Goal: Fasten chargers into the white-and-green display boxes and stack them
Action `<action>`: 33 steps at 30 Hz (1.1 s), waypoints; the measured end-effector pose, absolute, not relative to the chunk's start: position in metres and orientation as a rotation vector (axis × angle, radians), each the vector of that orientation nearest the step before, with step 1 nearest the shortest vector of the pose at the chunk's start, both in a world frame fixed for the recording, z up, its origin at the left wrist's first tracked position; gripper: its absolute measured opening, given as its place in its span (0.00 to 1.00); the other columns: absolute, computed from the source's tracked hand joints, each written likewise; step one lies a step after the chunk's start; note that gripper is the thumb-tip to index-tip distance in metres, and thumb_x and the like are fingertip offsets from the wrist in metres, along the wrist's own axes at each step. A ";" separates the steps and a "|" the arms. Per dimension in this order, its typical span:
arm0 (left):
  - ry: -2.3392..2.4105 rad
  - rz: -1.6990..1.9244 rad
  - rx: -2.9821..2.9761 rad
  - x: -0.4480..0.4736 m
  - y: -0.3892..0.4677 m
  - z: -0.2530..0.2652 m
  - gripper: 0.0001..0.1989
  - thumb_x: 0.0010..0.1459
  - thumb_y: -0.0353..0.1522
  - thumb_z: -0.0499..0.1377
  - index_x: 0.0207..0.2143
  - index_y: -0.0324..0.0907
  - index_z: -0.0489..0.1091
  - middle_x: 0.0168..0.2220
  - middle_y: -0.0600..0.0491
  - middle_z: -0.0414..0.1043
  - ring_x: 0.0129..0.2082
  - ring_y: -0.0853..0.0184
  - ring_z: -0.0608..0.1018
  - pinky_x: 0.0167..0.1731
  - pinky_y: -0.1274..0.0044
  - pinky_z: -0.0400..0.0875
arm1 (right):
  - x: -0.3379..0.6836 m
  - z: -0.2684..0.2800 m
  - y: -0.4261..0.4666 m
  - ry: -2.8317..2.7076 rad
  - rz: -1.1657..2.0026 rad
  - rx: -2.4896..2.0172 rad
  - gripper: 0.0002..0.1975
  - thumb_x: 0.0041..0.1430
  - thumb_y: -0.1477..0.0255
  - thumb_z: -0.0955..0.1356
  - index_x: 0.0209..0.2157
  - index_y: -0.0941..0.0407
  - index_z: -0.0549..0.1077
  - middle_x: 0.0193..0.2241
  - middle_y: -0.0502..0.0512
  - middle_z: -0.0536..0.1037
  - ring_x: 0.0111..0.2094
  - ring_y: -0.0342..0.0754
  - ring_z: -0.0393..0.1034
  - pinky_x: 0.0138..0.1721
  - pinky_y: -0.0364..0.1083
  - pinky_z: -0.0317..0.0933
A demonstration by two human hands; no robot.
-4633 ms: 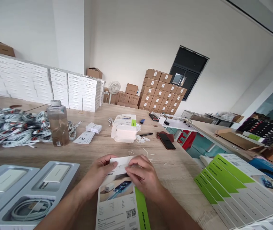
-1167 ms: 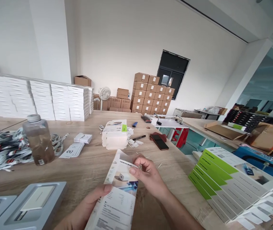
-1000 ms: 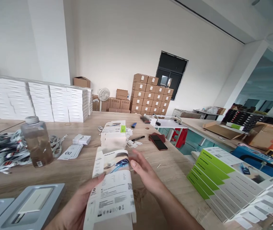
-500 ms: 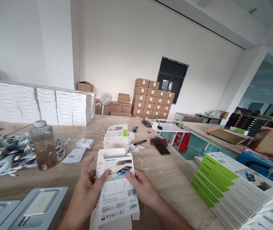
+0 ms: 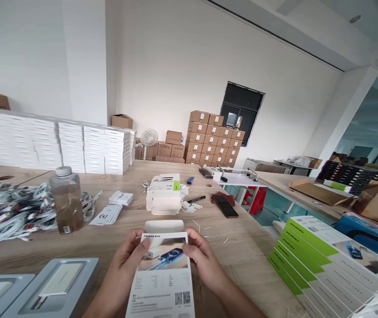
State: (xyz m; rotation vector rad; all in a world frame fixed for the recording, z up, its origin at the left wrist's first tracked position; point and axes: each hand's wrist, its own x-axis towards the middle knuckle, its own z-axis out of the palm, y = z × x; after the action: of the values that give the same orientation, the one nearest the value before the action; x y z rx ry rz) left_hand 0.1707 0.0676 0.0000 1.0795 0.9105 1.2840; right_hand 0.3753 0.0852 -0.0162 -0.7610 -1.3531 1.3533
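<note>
Low in the frame, the left hand (image 5: 125, 260) and right hand (image 5: 202, 260) pinched the box (image 5: 164, 276); its open flap (image 5: 164, 226) could crease under uneven pressure.

Two hands enter from the lower edge of the view: left hand (image 5: 127, 263), right hand (image 5: 202, 258). Both hands are bare: no gloves, rings or watch visible. Both forearms are bare to the frame edge; no sleeve or cuff is in view. Fingernails are short and unpainted.
</note>
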 end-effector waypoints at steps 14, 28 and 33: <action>0.749 1.057 1.279 0.168 0.067 -0.004 0.12 0.58 0.44 0.59 0.35 0.44 0.67 0.29 0.56 0.70 0.28 0.68 0.72 0.29 0.78 0.65 | 0.388 -0.025 0.104 -1.463 1.075 -0.969 0.12 0.49 0.62 0.75 0.32 0.55 0.80 0.29 0.52 0.76 0.29 0.46 0.67 0.30 0.44 0.59; 0.751 0.981 1.457 0.173 0.060 -0.002 0.09 0.61 0.41 0.58 0.36 0.45 0.66 0.31 0.57 0.68 0.30 0.68 0.69 0.32 0.78 0.66 | 0.387 -0.026 0.102 -1.049 1.576 -0.894 0.19 0.41 0.62 0.79 0.29 0.58 0.74 0.24 0.48 0.75 0.23 0.40 0.64 0.26 0.41 0.55; 0.742 0.966 1.457 0.173 0.061 -0.005 0.10 0.62 0.41 0.57 0.39 0.45 0.66 0.33 0.56 0.70 0.33 0.66 0.72 0.34 0.76 0.67 | 0.389 -0.027 0.100 -1.147 1.693 -1.025 0.24 0.37 0.61 0.80 0.35 0.60 0.77 0.28 0.50 0.77 0.26 0.42 0.68 0.29 0.42 0.59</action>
State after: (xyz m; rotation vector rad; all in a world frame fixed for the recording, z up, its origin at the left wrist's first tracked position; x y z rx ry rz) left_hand 0.1725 0.0614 -0.0053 1.4571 0.7420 0.9655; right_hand 0.3888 0.1004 -0.0268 -1.0247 -1.1473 1.6934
